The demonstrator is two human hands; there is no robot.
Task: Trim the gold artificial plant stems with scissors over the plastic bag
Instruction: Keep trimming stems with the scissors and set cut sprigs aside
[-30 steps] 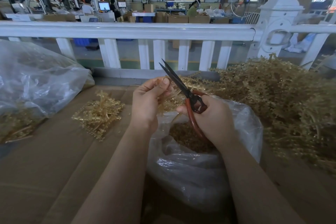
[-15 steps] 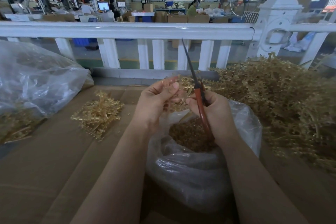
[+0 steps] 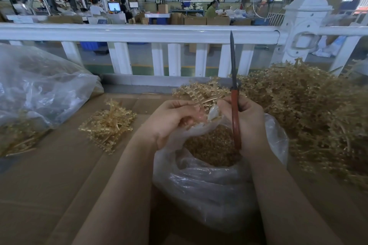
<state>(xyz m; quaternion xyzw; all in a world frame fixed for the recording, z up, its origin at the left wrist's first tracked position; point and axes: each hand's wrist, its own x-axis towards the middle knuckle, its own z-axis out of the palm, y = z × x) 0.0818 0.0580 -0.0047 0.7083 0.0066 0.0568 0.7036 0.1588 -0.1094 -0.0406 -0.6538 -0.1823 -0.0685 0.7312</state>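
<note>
The gold stem (image 3: 201, 93) now rides higher and fans out to the left above the bag (image 3: 209, 185), where 1 second ago it was tucked low between the fingers; the scissors (image 3: 235, 109) have swung from a leftward slant with blades parted to straight upright, blades together, tip against the white railing (image 3: 139, 34). The stem is a pale gold sprig with rows of small toothed leaves, its base pinched in the left hand (image 3: 171, 121), which curls fingers and thumb around it just over the bag's mouth. The right hand (image 3: 251, 123) grips the scissors' red handles, fist closed around them, and its thumb and fingertips reach over to touch the stem's base too. Both forearms angle in from the bottom edge, the 2 hands nearly touching. The clear bag stands open beneath them, holding gold trimmings. To the right a big heap (image 3: 308, 109) of untrimmed gold stems, to the left a small pile (image 3: 108, 125) of stems on the cardboard top (image 3: 59, 185), and at far left another clear bag (image 3: 39, 89).
</note>
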